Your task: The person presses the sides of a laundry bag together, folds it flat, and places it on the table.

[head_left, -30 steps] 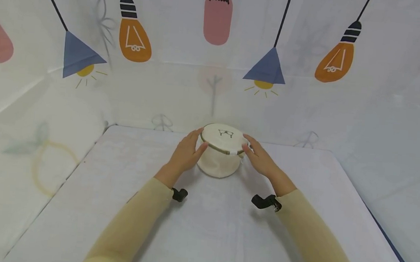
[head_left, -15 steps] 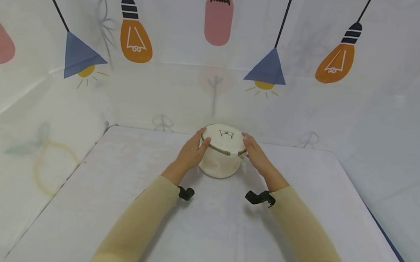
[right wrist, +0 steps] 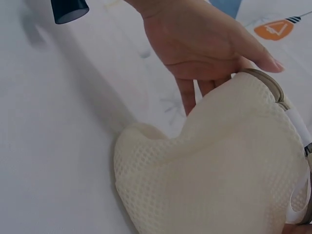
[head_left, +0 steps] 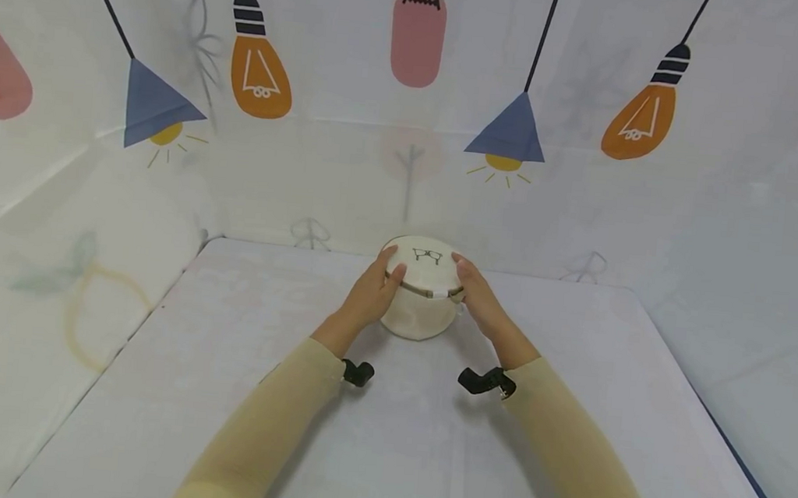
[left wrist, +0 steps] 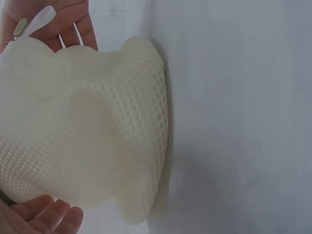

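Observation:
A round cream mesh laundry bag (head_left: 419,313) with a zip around its top and a line drawing of glasses on the lid stands upright at the back of the table. My left hand (head_left: 370,294) grips its left side, thumb on the front rim. From the right, my right hand (head_left: 483,298) holds the opposite side at the rim. Up close in the left wrist view, the mesh bag (left wrist: 97,122) is dented inward, with the left fingers (left wrist: 51,214) curled at its side. Some fingers of both hands are hidden behind the bag.
The white-covered table (head_left: 405,437) stretches toward me. Right behind the bag hangs a white cloth backdrop (head_left: 334,173) printed with lamps and bulbs. A black wrist mount (head_left: 359,373) sticks inward from the left sleeve, and another black mount (head_left: 487,382) from the right.
Both hands have moved inward and closed on the sides of the bag, pressing its rim slightly narrower. The bag stays at about the same spot.

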`<state>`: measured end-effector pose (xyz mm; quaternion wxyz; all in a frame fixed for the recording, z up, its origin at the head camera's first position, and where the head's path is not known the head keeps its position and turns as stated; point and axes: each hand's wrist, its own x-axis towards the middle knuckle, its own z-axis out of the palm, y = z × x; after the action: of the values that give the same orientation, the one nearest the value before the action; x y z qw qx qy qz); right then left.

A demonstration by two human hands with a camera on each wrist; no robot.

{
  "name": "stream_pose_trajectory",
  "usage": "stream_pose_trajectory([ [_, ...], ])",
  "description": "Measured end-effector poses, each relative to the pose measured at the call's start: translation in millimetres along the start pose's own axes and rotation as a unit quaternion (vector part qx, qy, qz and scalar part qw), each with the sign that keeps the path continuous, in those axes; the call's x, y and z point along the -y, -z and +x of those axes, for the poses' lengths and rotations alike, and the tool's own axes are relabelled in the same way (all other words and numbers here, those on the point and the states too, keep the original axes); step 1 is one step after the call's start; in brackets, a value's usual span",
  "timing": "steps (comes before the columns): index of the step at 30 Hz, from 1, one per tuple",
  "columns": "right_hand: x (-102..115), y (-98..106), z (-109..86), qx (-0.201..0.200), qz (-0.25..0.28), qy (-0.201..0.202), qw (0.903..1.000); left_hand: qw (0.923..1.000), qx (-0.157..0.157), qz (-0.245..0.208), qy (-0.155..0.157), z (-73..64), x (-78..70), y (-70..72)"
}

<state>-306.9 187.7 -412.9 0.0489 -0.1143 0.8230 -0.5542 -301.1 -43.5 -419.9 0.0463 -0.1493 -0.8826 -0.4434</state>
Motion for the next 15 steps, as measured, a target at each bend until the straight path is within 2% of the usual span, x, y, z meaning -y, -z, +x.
stream_pose_trajectory([
  [9,13.4,-1.3,-8.0,-0.011,0.04,0.037,0.9984,0.9979,-0.038,-0.025,-0.046,-2.7,-9.1,-0.9],
  [15,15.5,-1.0,-10.4,-0.014,0.05,0.04,0.9978,0.9961,-0.053,-0.048,-0.052,-5.8,-13.1,-3.6],
])
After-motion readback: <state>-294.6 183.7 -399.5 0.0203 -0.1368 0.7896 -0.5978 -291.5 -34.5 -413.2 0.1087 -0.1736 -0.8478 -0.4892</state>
